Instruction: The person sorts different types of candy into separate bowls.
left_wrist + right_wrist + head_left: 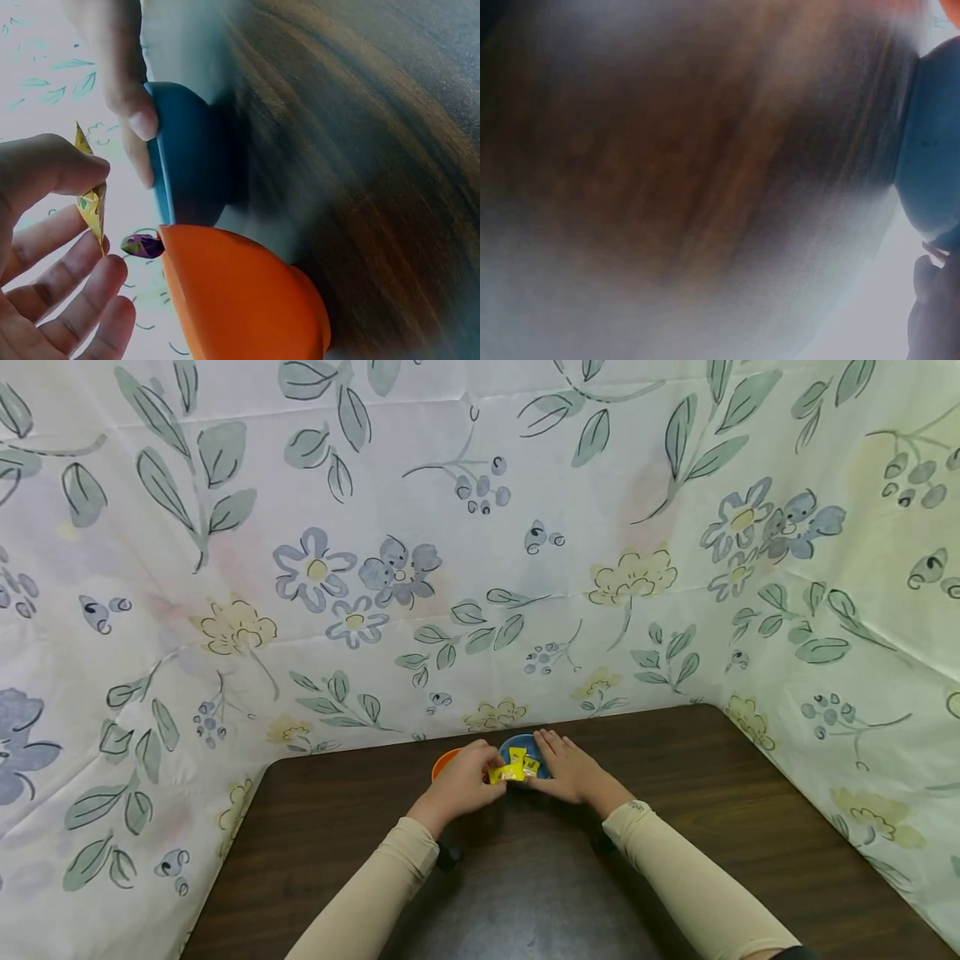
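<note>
My left hand (pixel 465 783) pinches a yellow-wrapped candy (pixel 91 206) between thumb and fingers, above the rims of two bowls. Other yellow candies (pixel 517 754) lie in the blue bowl (pixel 187 154). My right hand (pixel 573 772) rests at that bowl's right side, its fingers straight along the rim and its thumb at the near edge. Left of the blue bowl and touching or nearly touching it is an orange bowl (pixel 232 292), partly hidden by my left hand in the head view. A purple-wrapped candy (pixel 141 246) shows at the orange rim.
Both bowls stand near the far edge of a dark wooden table (pixel 510 893). Behind and beside the table hangs a white cloth (pixel 465 568) printed with flowers and leaves. In the right wrist view, mostly blurred tabletop shows.
</note>
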`<state>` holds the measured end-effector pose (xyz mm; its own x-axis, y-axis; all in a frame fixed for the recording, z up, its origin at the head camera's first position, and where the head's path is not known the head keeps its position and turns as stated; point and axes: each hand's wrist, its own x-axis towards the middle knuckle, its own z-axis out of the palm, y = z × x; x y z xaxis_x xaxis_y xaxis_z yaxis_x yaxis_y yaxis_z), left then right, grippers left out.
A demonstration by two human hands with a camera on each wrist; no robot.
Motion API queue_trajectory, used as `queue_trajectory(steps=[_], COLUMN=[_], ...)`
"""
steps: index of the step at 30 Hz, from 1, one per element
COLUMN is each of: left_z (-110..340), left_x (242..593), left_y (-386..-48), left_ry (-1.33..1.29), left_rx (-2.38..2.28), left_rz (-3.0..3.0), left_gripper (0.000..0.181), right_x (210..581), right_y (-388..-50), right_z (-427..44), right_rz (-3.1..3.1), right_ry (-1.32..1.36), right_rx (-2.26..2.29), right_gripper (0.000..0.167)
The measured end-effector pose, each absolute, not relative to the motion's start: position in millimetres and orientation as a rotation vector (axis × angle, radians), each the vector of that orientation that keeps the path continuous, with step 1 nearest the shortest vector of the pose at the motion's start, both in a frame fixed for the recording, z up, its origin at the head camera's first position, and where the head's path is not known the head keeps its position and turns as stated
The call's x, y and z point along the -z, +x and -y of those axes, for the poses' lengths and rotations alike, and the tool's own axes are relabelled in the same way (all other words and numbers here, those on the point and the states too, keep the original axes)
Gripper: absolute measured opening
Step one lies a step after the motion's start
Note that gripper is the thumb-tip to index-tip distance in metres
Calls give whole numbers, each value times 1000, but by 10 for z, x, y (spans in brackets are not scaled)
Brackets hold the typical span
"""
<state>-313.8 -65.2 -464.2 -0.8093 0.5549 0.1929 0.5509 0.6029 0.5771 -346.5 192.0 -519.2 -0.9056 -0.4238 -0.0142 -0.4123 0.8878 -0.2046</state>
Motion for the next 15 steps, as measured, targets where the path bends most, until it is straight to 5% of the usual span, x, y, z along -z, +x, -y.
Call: queue_trajectory(steps=[15], left_z=[519], left_x=[4667], left_y=[-3236], left_ry=[943], left_rx=[-904], left_rz=[-2871], left_gripper=[24], right_x=[5192], right_y=[-3470], right_z=[-1906], right_rz=[-2992], right_ry=[-647], right_rx=[286], right_gripper=[100])
